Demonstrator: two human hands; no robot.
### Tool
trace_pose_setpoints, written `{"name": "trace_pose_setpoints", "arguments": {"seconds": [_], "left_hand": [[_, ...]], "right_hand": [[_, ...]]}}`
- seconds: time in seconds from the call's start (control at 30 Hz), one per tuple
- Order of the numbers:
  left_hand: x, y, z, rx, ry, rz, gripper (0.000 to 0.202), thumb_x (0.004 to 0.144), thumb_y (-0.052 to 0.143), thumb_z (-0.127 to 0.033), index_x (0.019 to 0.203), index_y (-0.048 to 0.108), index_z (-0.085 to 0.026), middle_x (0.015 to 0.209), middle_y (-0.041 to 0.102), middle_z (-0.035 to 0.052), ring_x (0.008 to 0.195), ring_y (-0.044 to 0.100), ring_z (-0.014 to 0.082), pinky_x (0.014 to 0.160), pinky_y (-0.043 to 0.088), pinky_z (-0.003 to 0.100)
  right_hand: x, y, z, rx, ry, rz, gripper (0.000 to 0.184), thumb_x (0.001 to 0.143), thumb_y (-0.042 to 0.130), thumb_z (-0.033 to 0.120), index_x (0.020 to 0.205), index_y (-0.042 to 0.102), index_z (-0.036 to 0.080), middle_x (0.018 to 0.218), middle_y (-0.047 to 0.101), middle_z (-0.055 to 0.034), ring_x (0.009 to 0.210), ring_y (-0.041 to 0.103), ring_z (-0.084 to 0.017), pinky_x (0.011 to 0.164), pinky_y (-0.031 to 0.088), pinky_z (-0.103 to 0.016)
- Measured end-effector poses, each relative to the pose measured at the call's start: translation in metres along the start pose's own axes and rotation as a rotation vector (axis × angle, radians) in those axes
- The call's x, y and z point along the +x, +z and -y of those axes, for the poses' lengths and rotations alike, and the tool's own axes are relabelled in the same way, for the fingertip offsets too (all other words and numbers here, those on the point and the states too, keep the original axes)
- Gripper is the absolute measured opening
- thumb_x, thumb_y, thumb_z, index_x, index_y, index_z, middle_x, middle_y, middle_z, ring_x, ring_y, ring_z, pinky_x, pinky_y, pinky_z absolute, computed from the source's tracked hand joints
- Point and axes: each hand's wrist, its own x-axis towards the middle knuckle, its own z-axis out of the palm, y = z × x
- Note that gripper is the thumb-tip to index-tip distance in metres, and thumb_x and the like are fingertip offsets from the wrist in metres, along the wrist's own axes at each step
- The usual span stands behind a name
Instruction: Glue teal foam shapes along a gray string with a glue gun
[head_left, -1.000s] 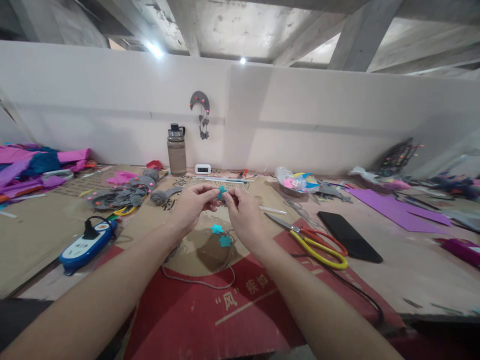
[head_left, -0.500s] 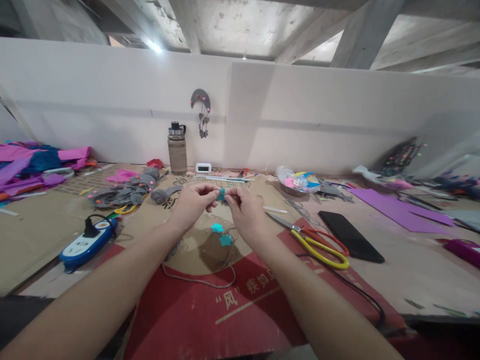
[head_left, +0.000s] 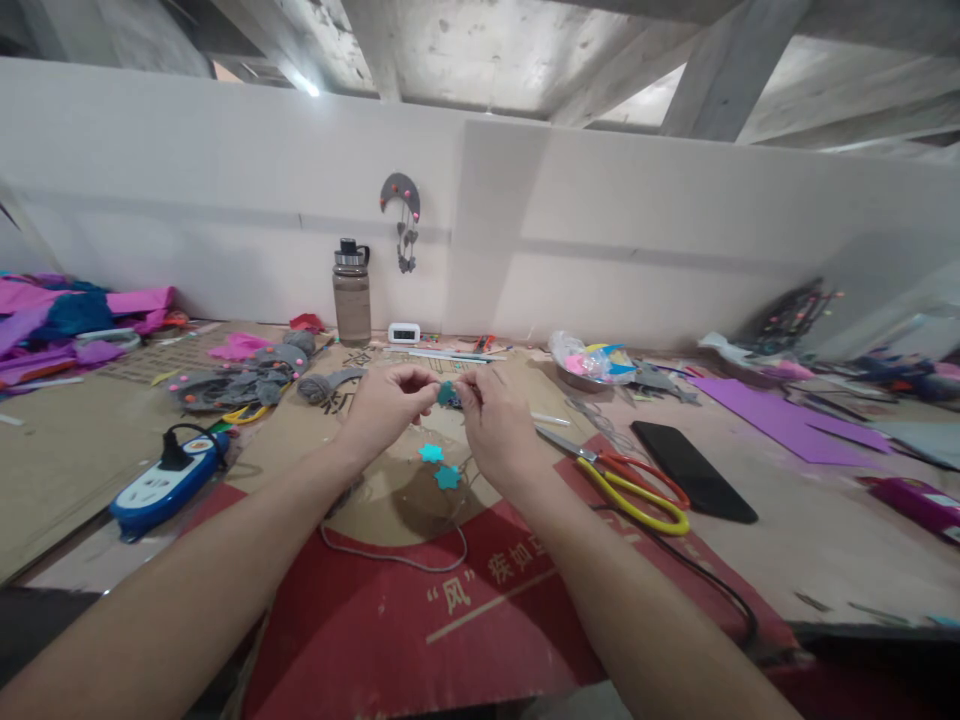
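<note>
Both of my hands are raised over the cardboard-covered table and meet at a small teal felt piece (head_left: 446, 392). My left hand (head_left: 386, 402) pinches it from the left. From the right, my right hand (head_left: 491, 420) pinches it with closed fingers. Below the hands two teal felt star shapes (head_left: 441, 466) lie on the cardboard, with a thin grey cord (head_left: 390, 556) looping beneath them.
Yellow-and-red scissors (head_left: 628, 482) and a black phone (head_left: 691, 456) lie to the right. A blue-and-white power strip (head_left: 166, 484) sits left, grey felt scraps (head_left: 240, 382) behind it. A water bottle (head_left: 352, 296) stands by the wall. Purple sheets (head_left: 787, 420) lie far right.
The hands stay pinched on the teal piece and have barely shifted; the view has tipped slightly, moving everything a little lower-left in the picture.
</note>
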Motion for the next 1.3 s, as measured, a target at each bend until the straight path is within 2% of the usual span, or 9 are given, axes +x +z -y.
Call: {"name": "trace_pose_setpoints", "arguments": {"seconds": [0.33, 0.8, 0.97, 1.17, 1.3], "left_hand": [[-0.002, 0.0, -0.005, 0.029, 0.025, 0.013, 0.01, 0.067, 0.063, -0.026, 0.07, 0.067, -0.017, 0.054, 0.058, -0.0018, 0.045, 0.047, 0.0083, 0.043, 0.037, 0.019], [0.0, -0.002, -0.002, 0.183, 0.13, 0.035, 0.011, 0.07, 0.058, -0.023, 0.072, 0.067, -0.017, 0.064, 0.062, 0.0005, 0.059, 0.051, 0.0112, 0.056, 0.038, 0.022], [0.0, -0.003, -0.003, 0.22, 0.15, 0.067, 0.012, 0.071, 0.058, -0.023, 0.073, 0.066, -0.016, 0.065, 0.062, 0.0007, 0.06, 0.05, 0.0108, 0.057, 0.038, 0.022], [0.004, -0.006, 0.004, 0.23, 0.149, 0.111, 0.012, 0.07, 0.058, -0.024, 0.074, 0.065, -0.015, 0.065, 0.061, -0.0011, 0.057, 0.047, 0.0091, 0.055, 0.036, 0.021], [0.005, -0.006, 0.005, 0.233, 0.151, 0.14, 0.012, 0.071, 0.057, -0.024, 0.075, 0.065, -0.015, 0.065, 0.06, -0.0013, 0.057, 0.047, 0.0085, 0.054, 0.036, 0.02]], "right_hand": [[0.0, -0.001, -0.003, 0.006, -0.028, -0.01, 0.014, 0.088, 0.042, 0.025, 0.085, 0.054, 0.02, 0.087, 0.057, -0.0069, 0.08, 0.051, -0.02, 0.071, 0.038, -0.032], [-0.001, -0.001, -0.005, 0.078, -0.001, 0.011, 0.017, 0.087, 0.042, 0.026, 0.086, 0.058, 0.019, 0.088, 0.058, -0.0068, 0.081, 0.053, -0.019, 0.072, 0.039, -0.032], [0.001, 0.002, -0.01, 0.209, 0.081, 0.035, 0.016, 0.085, 0.047, 0.03, 0.084, 0.058, 0.019, 0.079, 0.058, -0.0043, 0.071, 0.052, -0.016, 0.064, 0.04, -0.029], [0.005, 0.004, -0.017, 0.408, 0.27, 0.151, 0.019, 0.08, 0.05, 0.036, 0.077, 0.057, 0.019, 0.056, 0.046, 0.0042, 0.05, 0.041, -0.01, 0.05, 0.035, -0.024], [0.007, 0.004, -0.021, 0.535, 0.339, 0.229, 0.021, 0.077, 0.052, 0.039, 0.075, 0.056, 0.019, 0.054, 0.045, 0.0053, 0.045, 0.037, -0.008, 0.045, 0.032, -0.022]]}}
